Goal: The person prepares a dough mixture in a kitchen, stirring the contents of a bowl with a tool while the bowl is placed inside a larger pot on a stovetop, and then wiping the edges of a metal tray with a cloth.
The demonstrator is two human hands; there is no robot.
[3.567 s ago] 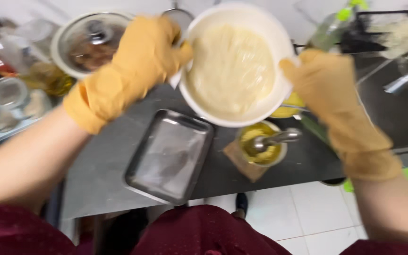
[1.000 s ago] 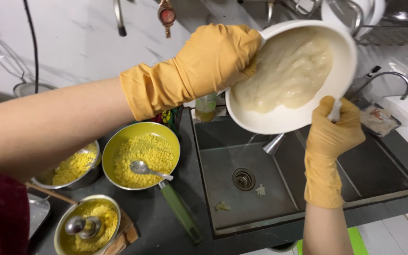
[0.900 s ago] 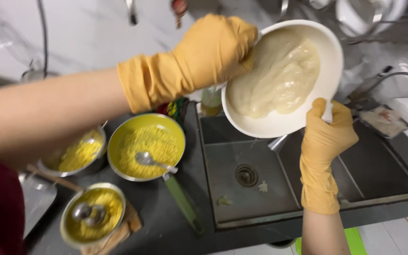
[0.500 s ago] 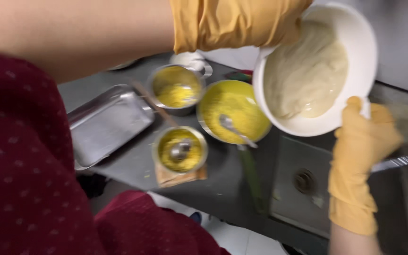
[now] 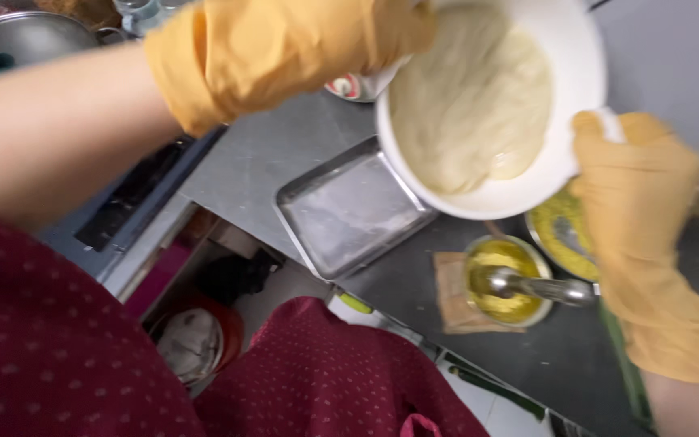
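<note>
Yellow-gloved left hand [image 5: 285, 48] clamped on far rim of white bowl [image 5: 572, 81]; gloved right hand [image 5: 637, 202] grips right rim — hands apart, bowl between them. Bowl tilted, pale batter [image 5: 471, 97] inside, held in air. Change: half a second ago bowl hung over sink edge, now above counter [image 5: 285, 162] — just over steel tray [image 5: 349, 210]. Near right: small cup of yellow mix with spoon [image 5: 505, 279], another yellow-filled pan [image 5: 564, 235] partly behind right glove.
</note>
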